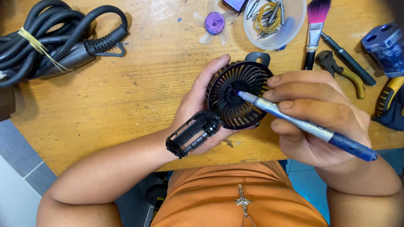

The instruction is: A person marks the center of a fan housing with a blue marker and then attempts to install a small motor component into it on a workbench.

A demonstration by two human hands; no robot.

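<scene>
My left hand [194, 103] cradles a small black handheld fan [235, 94] above the wooden table [126, 96]. Its round slatted grille faces up and its open black handle frame [191, 134] points toward my wrist. My right hand [315, 113] grips a blue-handled screwdriver [307, 128]. The silver tip rests in the hub at the middle of the grille. A black hanging loop [257, 57] sticks out from the fan's far side.
A coiled black cable with a grey plug [50, 40] lies at the far left. Behind the fan are a clear fan blade with a purple hub [214, 23], a white bowl of small parts [273, 21], a pink-bristled brush [314, 29], pliers [343, 71] and a blue block [385, 46].
</scene>
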